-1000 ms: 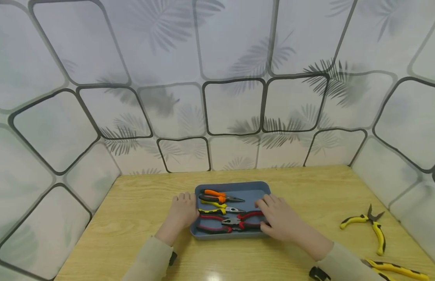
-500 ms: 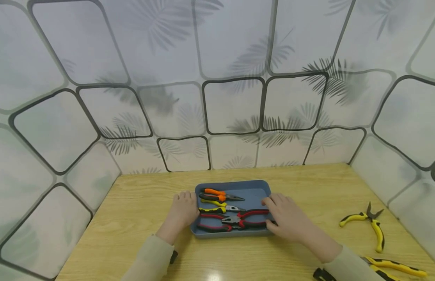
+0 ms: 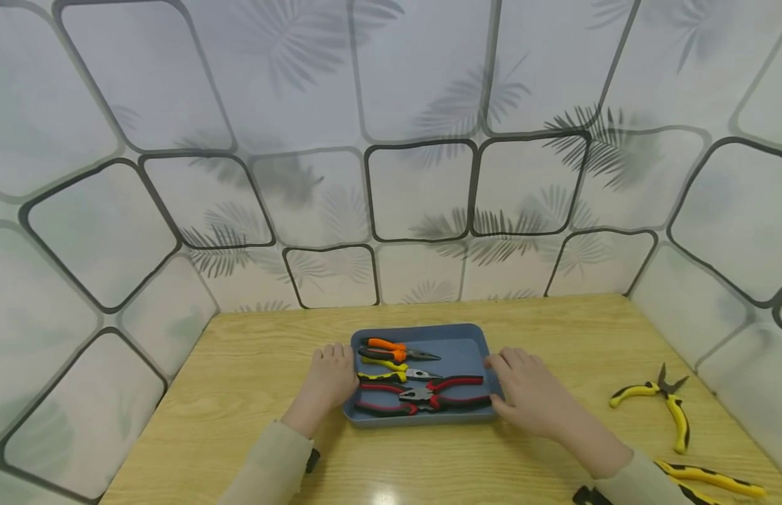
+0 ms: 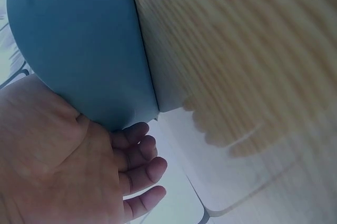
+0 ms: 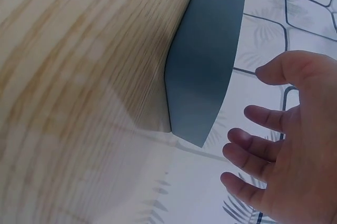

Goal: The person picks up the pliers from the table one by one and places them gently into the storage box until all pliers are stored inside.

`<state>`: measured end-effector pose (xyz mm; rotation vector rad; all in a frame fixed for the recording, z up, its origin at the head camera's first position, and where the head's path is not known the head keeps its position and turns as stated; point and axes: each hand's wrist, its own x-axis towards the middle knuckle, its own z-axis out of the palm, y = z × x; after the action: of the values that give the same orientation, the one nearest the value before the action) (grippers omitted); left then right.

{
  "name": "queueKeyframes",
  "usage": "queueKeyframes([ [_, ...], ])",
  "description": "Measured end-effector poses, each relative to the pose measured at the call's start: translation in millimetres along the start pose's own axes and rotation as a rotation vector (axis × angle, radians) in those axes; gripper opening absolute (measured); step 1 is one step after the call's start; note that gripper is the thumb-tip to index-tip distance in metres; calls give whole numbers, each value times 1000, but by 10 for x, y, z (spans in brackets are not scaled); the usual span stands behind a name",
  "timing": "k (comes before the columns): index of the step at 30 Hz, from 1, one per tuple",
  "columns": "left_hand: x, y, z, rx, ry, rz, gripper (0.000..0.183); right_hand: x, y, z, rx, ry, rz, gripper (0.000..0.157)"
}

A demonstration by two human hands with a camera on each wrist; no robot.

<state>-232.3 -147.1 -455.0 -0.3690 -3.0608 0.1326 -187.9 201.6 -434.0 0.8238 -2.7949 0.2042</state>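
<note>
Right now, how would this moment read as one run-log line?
Tray: orange pliers, yellow pliers, red pliers inside; Left hand: at tray's left end; Right hand: fingers parted, at right end; Table, right: two yellow-handled tools

A shallow blue-grey tray (image 3: 463, 351) with rounded corners is seen flat on the wooden table (image 3: 264, 365). Its left end is touched by the left hand (image 3: 330, 375); the right hand (image 3: 526, 389) is held at its right end, fingers loosely bent. Orange-and-black long-nose pliers (image 3: 400, 353) are laid farthest back, tips rightward, with yellow-and-black pliers (image 3: 400, 375) placed just in front, pointed likewise. Nearest the front, two red-and-black pliers are overlapped, one with handles to the left (image 3: 387, 411), the other reversed (image 3: 456, 402).
</note>
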Motion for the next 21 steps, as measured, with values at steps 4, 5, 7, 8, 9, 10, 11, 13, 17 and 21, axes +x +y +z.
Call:
queueKeyframes([
  [4, 7, 4, -2, -8, -11, -8, 31, -32, 14, -19, 4, 4, 6, 39],
  [5, 3, 8, -14, -7, -12, -10, 31, -40, 18, -21, 7, 1, 11, 39],
  [7, -6, 16, -41, -2, -19, -12, 32, -54, 26, -29, 10, 2, 14, 39],
  [8, -10, 19, -51, 1, -21, -13, 32, -61, 29, -34, 9, 1, 16, 40],
  [9, -14, 21, -58, 2, -24, -12, 33, -65, 31, -39, 10, 3, 18, 39],
  [10, -17, 22, -67, 5, -28, -11, 34, -70, 34, -45, 12, 6, 18, 40],
  [11, -18, 20, -71, 6, -29, -10, 34, -73, 36, -51, 13, 9, 21, 39],
  [13, -8, 9, -60, 10, -35, -10, 35, -80, 42, -61, 13, 15, 27, 39],
  [17, 8, -2, -35, 10, -36, -11, 36, -102, 67, -67, 9, 19, 45, 39],
  [21, 6, 6, -29, 11, -32, -8, 35, -146, 108, -74, -2, 35, 39, 40],
])
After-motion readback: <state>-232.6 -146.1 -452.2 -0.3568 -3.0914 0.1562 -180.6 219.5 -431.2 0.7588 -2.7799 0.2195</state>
